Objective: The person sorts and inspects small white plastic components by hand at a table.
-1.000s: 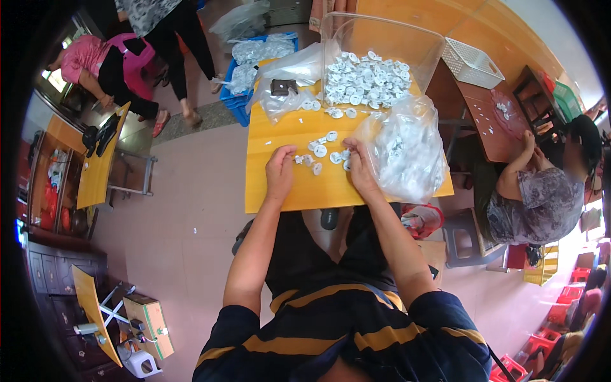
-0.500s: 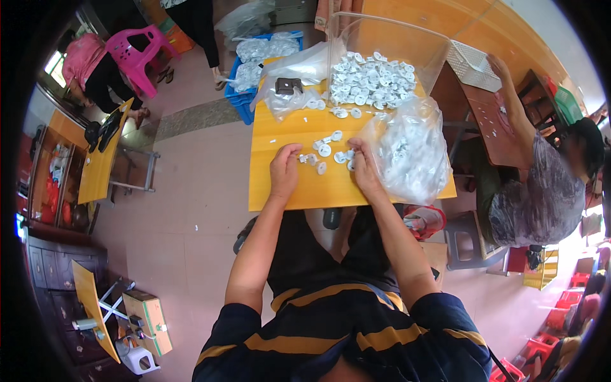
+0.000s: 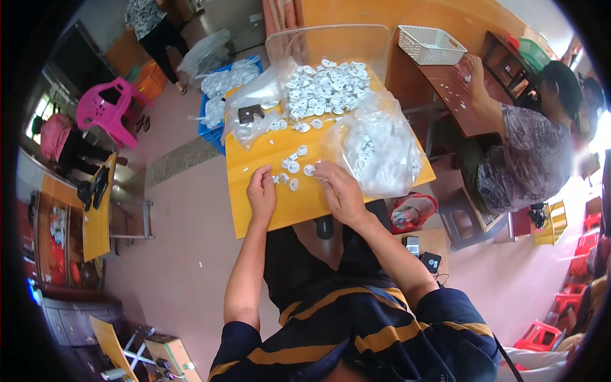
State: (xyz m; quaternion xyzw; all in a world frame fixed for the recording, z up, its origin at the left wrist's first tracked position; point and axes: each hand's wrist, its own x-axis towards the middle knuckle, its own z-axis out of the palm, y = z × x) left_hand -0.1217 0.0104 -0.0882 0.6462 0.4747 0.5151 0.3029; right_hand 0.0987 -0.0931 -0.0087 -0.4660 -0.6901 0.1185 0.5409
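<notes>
My left hand (image 3: 261, 193) rests at the near part of the yellow table, fingers curled together; whatever they hold, if anything, is hidden. Close to its fingertips lie several small white plastic parts (image 3: 293, 184), round discs with stubby ends. My right hand (image 3: 342, 192) is palm down with its fingers bent and closed. A white round part (image 3: 310, 170) peeks out at its fingertips, and what lies beneath the fingers is hidden. Beyond the hands, a large heap of the same white parts (image 3: 328, 89) spreads before a clear plastic bin (image 3: 328, 39).
A bulging clear bag (image 3: 388, 149) of white parts sits on the right of the yellow table (image 3: 245, 213). A dark brown object (image 3: 250, 114) lies at its far left. A blue crate (image 3: 210, 137) stands beyond. At right, a person works at a brown table (image 3: 474, 118) with a white basket (image 3: 429, 46).
The view has turned, so the table sits further left. My right hand has come nearer the left, turning palm down, and a white part by its fingertips has shifted toward the small group.
</notes>
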